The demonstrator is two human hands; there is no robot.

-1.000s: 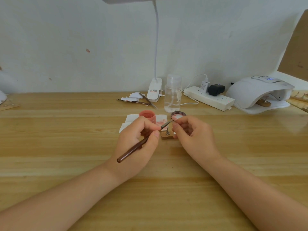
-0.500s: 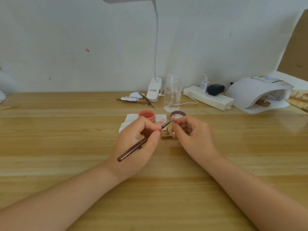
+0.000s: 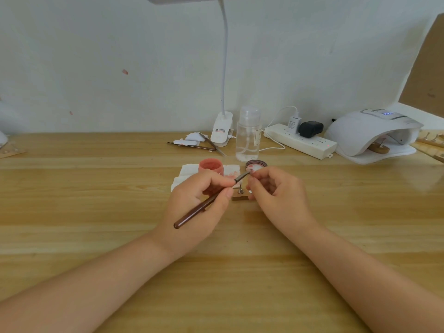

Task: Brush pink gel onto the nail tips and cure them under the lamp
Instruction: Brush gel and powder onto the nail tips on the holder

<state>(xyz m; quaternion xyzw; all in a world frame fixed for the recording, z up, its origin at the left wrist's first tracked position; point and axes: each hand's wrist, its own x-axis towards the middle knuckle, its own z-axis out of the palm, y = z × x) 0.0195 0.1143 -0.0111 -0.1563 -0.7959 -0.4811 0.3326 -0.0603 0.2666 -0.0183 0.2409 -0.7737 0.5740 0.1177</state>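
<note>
Left hand fingers gripping brush, right hand fingers pinching small nail tip at brush end, above wooden bench, pink gel jar behind.

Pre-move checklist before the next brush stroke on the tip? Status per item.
1. Brush gripped in left hand: ok.
2. Brush end reaches the right hand's fingertips: ok.
3. Nail tip pinched in the right hand: cannot tell, too small and hidden by the fingers.
4. Pink gel jar open and upright on the tissue: ok.
5. Gel loaded on the bristles: cannot tell.
6. Curing lamp powered, display lit, far right of the table: ok.
</note>
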